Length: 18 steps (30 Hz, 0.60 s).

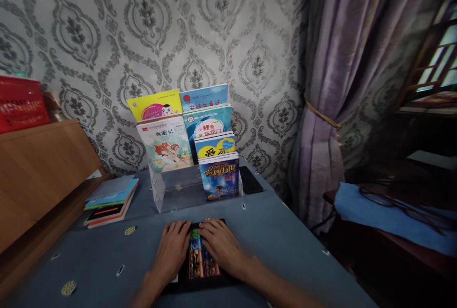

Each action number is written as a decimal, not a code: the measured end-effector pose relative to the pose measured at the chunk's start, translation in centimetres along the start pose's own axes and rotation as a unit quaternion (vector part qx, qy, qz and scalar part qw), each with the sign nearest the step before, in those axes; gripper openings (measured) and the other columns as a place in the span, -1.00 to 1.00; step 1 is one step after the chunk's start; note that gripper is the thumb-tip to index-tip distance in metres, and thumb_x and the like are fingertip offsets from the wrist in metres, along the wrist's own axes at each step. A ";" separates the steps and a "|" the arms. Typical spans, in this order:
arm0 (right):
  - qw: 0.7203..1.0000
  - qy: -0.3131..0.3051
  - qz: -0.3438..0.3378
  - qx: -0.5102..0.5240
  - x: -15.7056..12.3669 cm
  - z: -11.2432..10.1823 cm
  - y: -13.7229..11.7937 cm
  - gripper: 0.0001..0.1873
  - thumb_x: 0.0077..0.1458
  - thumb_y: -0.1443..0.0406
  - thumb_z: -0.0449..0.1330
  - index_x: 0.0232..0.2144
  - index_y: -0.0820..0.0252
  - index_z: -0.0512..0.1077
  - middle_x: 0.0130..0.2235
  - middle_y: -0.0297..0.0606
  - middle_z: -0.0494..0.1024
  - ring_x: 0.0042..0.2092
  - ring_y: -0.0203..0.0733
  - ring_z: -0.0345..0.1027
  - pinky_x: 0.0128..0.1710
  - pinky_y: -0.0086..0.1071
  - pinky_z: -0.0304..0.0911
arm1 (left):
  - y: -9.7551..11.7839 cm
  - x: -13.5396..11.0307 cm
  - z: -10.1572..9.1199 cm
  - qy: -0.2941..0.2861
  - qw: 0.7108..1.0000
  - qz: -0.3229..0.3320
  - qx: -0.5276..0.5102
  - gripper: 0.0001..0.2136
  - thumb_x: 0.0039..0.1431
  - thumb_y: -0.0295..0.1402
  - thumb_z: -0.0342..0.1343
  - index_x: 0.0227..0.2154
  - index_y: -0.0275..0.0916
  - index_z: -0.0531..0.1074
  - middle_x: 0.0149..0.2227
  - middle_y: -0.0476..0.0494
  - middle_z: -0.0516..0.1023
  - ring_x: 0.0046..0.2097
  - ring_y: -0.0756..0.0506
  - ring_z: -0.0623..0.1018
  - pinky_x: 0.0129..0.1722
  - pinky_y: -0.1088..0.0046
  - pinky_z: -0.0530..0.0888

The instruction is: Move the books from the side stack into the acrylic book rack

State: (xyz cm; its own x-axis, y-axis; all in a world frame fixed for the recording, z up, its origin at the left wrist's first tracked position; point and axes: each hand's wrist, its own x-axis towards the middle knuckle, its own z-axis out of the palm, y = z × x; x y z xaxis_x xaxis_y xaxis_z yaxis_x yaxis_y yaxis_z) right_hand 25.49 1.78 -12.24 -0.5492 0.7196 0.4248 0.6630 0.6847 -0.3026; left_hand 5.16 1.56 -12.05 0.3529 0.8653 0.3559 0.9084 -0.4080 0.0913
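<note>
A dark, flat rectangular item (196,263) with colourful picture strips down its middle lies on the blue tablecloth; I cannot tell whether it is a book or a box. My left hand (173,243) rests palm down on its left part, fingers stretched toward the far edge. On the right part lies my right hand (222,246), also palm down with fingers extended. Just beyond my hands stands a clear stepped book rack (182,193). It carries several children's books, among them a pale green one (167,151), a yellow one (157,104) and a dark blue one (220,179).
Left of the rack sits a pile of thin books (110,201). A black phone (251,180) lies behind the rack's right side. At far left is a wooden cabinet (46,165) with a red container (21,103). Glasses (392,208) rest on blue cloth at right, past a purple curtain (324,122).
</note>
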 end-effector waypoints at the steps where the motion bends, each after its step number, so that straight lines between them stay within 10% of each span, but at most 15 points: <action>1: 1.000 0.004 0.000 0.003 0.0 -0.1 0.0 -0.73 0.30 0.39 0.08 -0.04 0.13 0.49 0.06 -0.21 0.56 0.13 -0.09 0.36 0.19 -0.13 0.21 | -0.2 0.6 -0.5 0.000 1.000 0.008 -0.019 -0.65 0.33 -0.43 -0.13 0.06 -0.17 0.46 0.04 -0.21 0.57 0.05 -0.17 0.55 0.05 0.12 0.49; 12: 1.000 -0.018 0.005 0.023 0.0 -0.6 -0.1 -0.73 0.31 0.38 0.08 -0.02 0.14 0.50 0.08 -0.21 0.56 0.14 -0.06 0.35 0.19 -0.12 0.19 | 1.4 17.8 -19.5 0.285 0.955 0.077 -0.005 -0.69 0.35 -0.26 -0.04 0.03 -0.27 0.42 0.00 -0.28 0.51 0.06 -0.24 0.43 0.11 0.15 0.36; 18: 0.999 -0.021 0.007 0.024 0.0 -1.0 -0.1 -0.75 0.31 0.37 0.08 -0.05 0.15 0.51 0.08 -0.24 0.56 0.13 -0.08 0.35 0.18 -0.17 0.19 | 1.4 23.2 -22.2 0.306 0.944 0.087 0.091 -0.73 0.32 -0.28 0.00 -0.04 -0.26 0.46 -0.07 -0.26 0.48 0.02 -0.27 0.36 0.07 0.13 0.29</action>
State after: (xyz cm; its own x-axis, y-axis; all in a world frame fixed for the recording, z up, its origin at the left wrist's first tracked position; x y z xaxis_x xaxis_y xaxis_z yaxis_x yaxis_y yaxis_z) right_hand 25.87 1.60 -11.35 -0.5617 0.7331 0.3836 0.6460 0.6782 -0.3502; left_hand 9.66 14.56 17.01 0.3545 0.4364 0.8270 0.8917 -0.4239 -0.1586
